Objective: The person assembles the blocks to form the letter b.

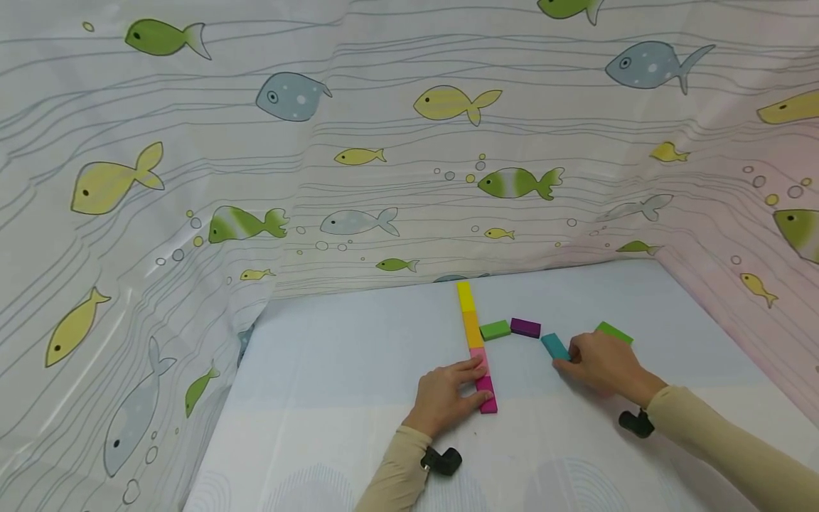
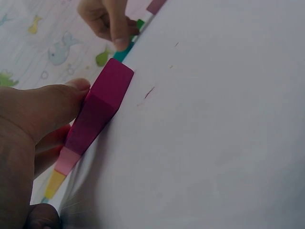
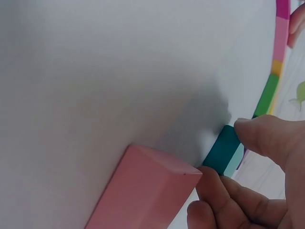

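A straight row of blocks runs toward the back wall: yellow block (image 1: 466,296), orange block (image 1: 472,329), pink block (image 1: 477,353) and magenta block (image 1: 486,395). My left hand (image 1: 446,395) rests against this row, fingers at the pink block and thumb at the magenta one. Between thumb and finger, my right hand (image 1: 604,363) pinches a teal block (image 3: 223,150) that lies on the table. To its left, a green block (image 1: 495,330) and a purple block (image 1: 525,328) curve away from the row. Under my right hand is another pink block (image 3: 143,188), hidden in the head view.
Just beyond my right hand lies a second green block (image 1: 616,332), partly covered. The white table (image 1: 333,355) meets a fish-printed curtain (image 1: 384,199) at the back and both sides. Each wrist carries a small black camera (image 1: 443,461).
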A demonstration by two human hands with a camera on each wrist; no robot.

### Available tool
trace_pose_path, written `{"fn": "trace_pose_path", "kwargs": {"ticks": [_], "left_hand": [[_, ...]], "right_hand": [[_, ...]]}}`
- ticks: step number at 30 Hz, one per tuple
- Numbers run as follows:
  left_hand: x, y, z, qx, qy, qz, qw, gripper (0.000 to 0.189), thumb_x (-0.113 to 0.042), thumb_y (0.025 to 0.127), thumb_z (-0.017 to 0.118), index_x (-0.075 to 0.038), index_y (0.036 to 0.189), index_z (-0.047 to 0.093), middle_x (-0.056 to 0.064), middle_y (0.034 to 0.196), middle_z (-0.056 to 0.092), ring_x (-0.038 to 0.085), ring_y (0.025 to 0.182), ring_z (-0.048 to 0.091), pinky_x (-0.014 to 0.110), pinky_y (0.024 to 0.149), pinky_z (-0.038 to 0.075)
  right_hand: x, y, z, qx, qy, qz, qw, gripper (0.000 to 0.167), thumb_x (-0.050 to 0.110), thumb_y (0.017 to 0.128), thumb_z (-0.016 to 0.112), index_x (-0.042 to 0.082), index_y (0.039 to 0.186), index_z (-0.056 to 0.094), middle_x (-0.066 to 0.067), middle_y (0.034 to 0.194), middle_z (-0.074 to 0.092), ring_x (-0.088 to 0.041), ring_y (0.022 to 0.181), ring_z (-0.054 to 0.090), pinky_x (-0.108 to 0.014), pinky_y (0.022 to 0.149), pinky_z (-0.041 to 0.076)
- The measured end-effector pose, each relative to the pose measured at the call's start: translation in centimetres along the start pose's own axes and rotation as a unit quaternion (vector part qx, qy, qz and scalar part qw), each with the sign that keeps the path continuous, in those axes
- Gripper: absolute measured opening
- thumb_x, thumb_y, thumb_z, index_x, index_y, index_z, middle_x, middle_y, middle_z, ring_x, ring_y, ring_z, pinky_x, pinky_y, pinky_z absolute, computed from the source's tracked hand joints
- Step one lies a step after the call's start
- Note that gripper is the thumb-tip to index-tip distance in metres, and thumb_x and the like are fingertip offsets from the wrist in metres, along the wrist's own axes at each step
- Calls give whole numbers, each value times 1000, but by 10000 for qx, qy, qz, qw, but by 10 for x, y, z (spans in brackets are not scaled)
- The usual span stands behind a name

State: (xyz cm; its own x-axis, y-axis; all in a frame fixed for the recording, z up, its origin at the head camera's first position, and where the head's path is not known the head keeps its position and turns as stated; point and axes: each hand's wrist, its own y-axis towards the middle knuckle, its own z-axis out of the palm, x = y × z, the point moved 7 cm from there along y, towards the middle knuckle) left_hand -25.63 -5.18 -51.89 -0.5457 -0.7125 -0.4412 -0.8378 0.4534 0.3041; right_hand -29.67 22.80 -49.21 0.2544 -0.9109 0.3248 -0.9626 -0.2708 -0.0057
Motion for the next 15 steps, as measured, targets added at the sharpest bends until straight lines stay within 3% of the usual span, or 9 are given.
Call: {"fn": "trace_pose_path", "kwargs": {"ticks": [7, 15], "left_hand": [[1, 0, 1, 29, -13, -26, 10000, 47, -46, 94, 79, -25, 136, 74, -13, 144, 68, 17, 124, 72, 30, 89, 61], [2, 0, 1, 67, -27, -114, 9999, 47, -46, 94, 79, -26, 137, 74, -14, 144, 68, 17, 126, 71, 31, 92, 60]], "right_hand": [[-6, 3, 2, 45, 11, 212, 9998, 36, 43, 91, 82, 9, 83, 75, 5, 69, 65, -11, 61, 54, -28, 55, 46], [-5, 6, 1, -75, 29, 105, 9999, 36, 43, 91, 82, 7, 85, 76, 5, 71, 67, -11, 63, 55, -29, 57, 47]]}}
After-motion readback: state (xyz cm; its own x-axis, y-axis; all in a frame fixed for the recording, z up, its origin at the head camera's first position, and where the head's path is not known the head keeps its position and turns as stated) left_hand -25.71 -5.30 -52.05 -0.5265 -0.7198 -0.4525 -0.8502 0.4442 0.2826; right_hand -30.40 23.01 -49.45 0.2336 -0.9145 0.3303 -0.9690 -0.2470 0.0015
